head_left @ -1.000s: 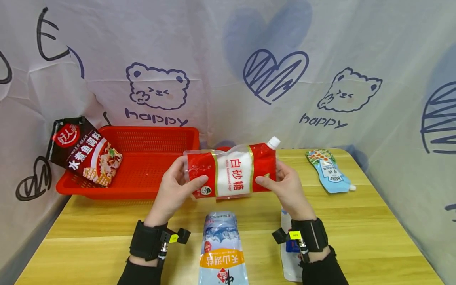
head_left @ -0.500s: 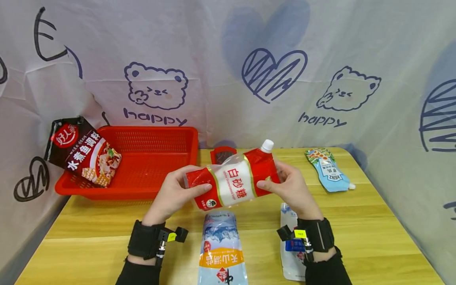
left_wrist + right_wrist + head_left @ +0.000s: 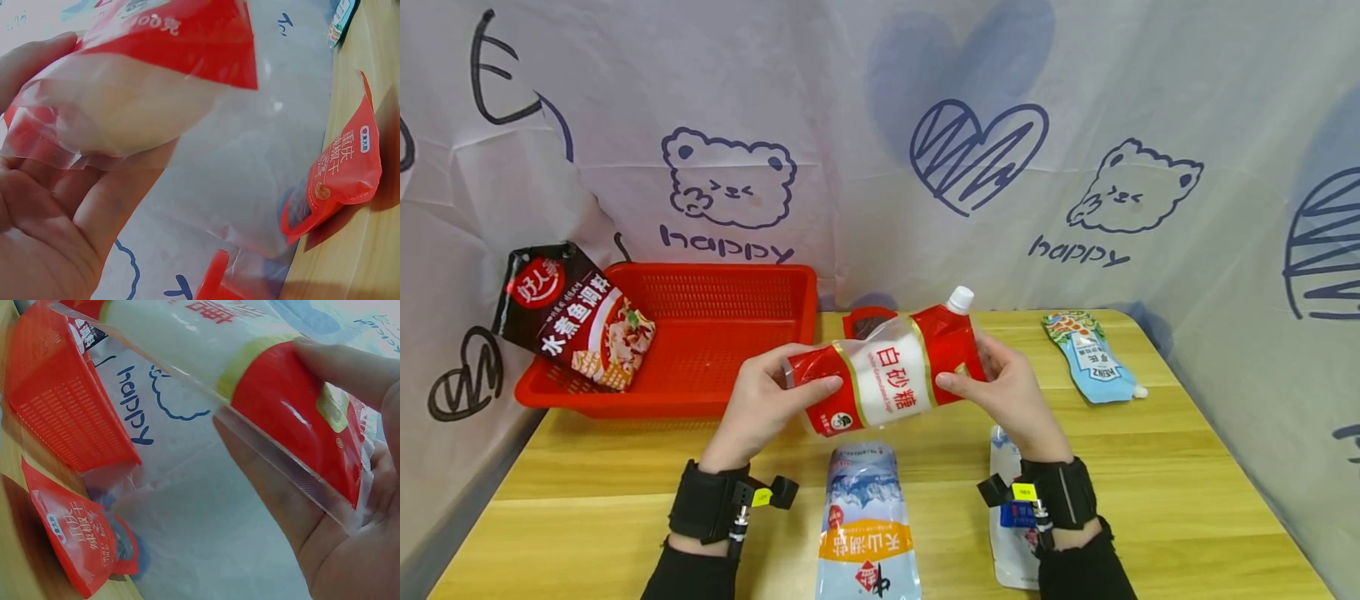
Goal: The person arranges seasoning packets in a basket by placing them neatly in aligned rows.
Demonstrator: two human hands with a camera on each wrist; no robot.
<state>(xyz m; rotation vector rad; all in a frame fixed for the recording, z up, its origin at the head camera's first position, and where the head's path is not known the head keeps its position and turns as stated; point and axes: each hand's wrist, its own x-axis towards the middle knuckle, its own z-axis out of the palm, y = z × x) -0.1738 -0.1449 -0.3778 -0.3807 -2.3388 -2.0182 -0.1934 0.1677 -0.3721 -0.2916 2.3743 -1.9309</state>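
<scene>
Left hand [image 3: 758, 407], right hand [image 3: 1011, 396]: clasping sugar pouch [image 3: 892, 377] ends, short of surface [image 3: 1157, 483] far edge. Squeeze lightly; support evenly.

Wood-grain table [image 3: 1165, 500]: red basket [image 3: 745, 292] left, blue-orange pouch [image 3: 867, 500], white pouch [image 3: 1013, 550], red pouch [image 3: 69, 528], Heinz pouch [image 3: 1093, 360] right.

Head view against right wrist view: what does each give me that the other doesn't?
Only the head view shows the blue Heinz pouch, the white pouch with a blue label and the white spout cap.

Only the right wrist view shows the lettering on the red stand-up pouch.

Both show the right hand gripping the white granulated sugar pouch, the red basket and some of the black fish-seasoning packet.
</scene>
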